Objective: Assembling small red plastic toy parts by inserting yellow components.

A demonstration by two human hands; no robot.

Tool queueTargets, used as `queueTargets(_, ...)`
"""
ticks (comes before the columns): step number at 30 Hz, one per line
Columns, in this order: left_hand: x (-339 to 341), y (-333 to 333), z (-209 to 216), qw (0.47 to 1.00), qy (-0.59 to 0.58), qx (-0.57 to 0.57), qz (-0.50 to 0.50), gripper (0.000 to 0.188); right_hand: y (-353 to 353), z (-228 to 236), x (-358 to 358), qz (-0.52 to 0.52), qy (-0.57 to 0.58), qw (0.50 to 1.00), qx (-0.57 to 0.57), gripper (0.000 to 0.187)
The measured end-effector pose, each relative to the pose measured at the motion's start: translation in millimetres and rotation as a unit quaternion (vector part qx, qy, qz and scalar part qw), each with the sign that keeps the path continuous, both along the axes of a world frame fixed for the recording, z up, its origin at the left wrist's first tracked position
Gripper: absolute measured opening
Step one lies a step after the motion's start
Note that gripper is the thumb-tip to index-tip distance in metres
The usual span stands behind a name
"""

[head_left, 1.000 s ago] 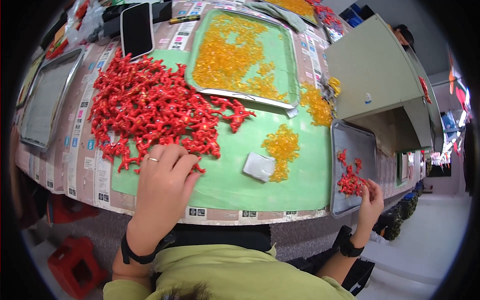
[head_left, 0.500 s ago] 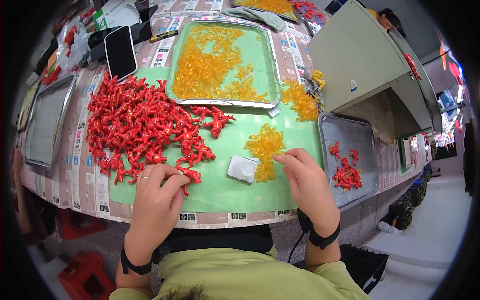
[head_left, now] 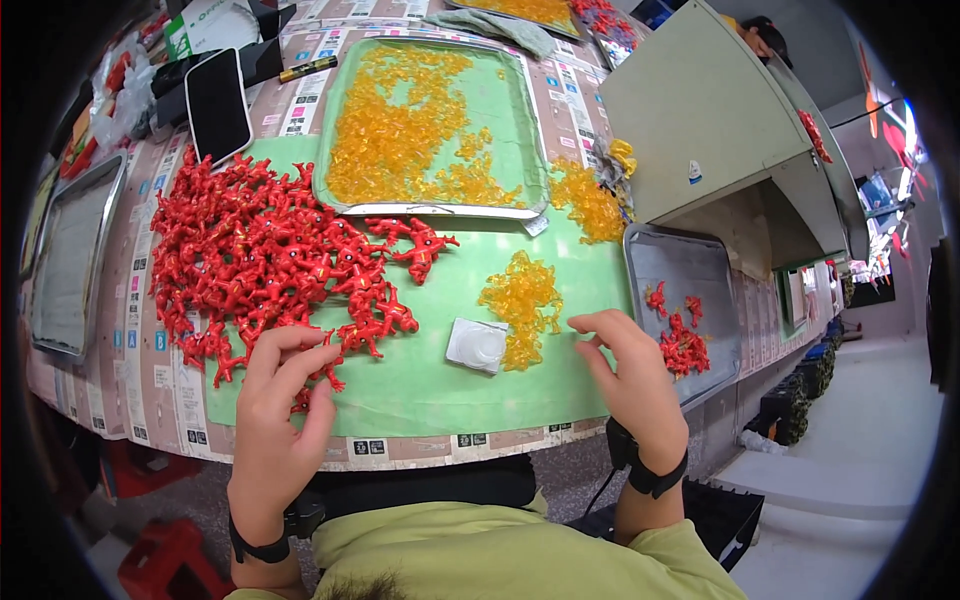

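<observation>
My left hand [head_left: 278, 410] is closed around a small red toy figure [head_left: 334, 381] at the near edge of a large heap of red figures [head_left: 265, 250]; the fingers hide most of it. To the right, my right hand [head_left: 640, 385] hovers over the green mat [head_left: 420, 400], thumb and forefinger slightly apart with nothing visible between them. It is nearest a small pile of clear yellow pieces [head_left: 522, 305]. Touching that pile's left side is a small white block with a round, domed top [head_left: 477, 346].
A green-lined tray of yellow pieces [head_left: 505, 110] stands behind, with more yellow pieces [head_left: 588, 205] beside it. At right, a grey metal tray [head_left: 715, 290] holds several red figures beside a grey cabinet [head_left: 700, 120]. A phone [head_left: 218, 108] and another metal tray [head_left: 75, 270] lie left.
My left hand has moved left and slightly nearer me, with the red figure. My right hand has drawn away from the yellow pile to the right. The whole view has shifted slightly.
</observation>
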State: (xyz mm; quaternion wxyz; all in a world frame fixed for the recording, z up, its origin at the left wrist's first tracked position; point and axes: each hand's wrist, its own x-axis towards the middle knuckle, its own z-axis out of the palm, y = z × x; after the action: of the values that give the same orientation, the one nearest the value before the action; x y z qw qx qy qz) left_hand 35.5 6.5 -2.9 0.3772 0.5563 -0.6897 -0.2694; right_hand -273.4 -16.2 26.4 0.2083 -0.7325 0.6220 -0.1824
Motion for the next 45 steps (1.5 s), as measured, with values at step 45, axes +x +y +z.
queueTargets(45,-8,5,7,0.933,0.346,0.090,-0.032,0.027,17,5,20,-0.008,-0.502,0.851,0.154,0.015)
